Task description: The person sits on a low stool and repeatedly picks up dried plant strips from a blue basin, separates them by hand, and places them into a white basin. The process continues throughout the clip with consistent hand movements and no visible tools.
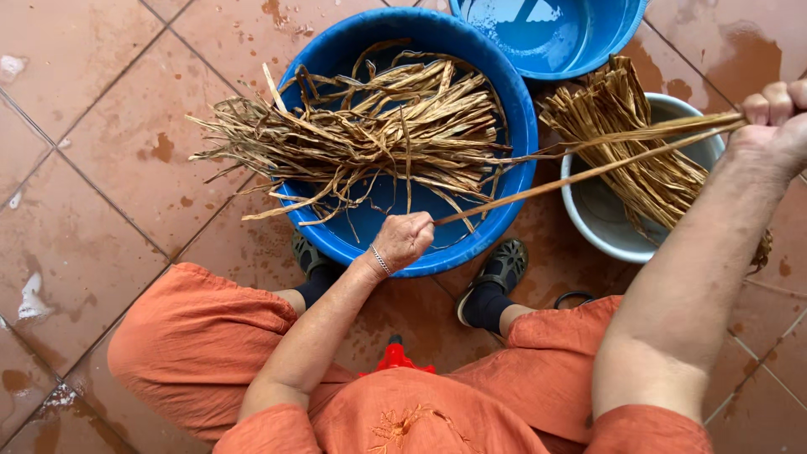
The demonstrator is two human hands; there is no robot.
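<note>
From the head camera, looking straight down, a person in loose orange clothes sits over a wet terracotta tiled floor [92, 168] with a large blue basin [514, 143] between the feet. The left hand [403, 240] hovers over the near rim of that basin, its grip pressed together in a fist around one end of a long dried leaf strip [580, 174]. The strip runs taut, up and to the right, across the basin's edge to the right hand [777, 118], whose grip is also curled tight, pinching the far end of the strip together with a second strand that lies just above it. A thick bundle of dried leaves [370, 134] lies across the blue basin, its frayed ends hanging past the left rim over the floor. Just right of the blue basin stands a smaller grey-white bowl [605, 223], holding another sheaf of the same fibres [647, 160], which the stretched strip crosses. At the top edge a second blue tub [546, 38] with water in it touches the big basin's rim. Dark sandals [504, 265] show beneath the basin, and a silver bracelet [380, 261] circles the left wrist.
</note>
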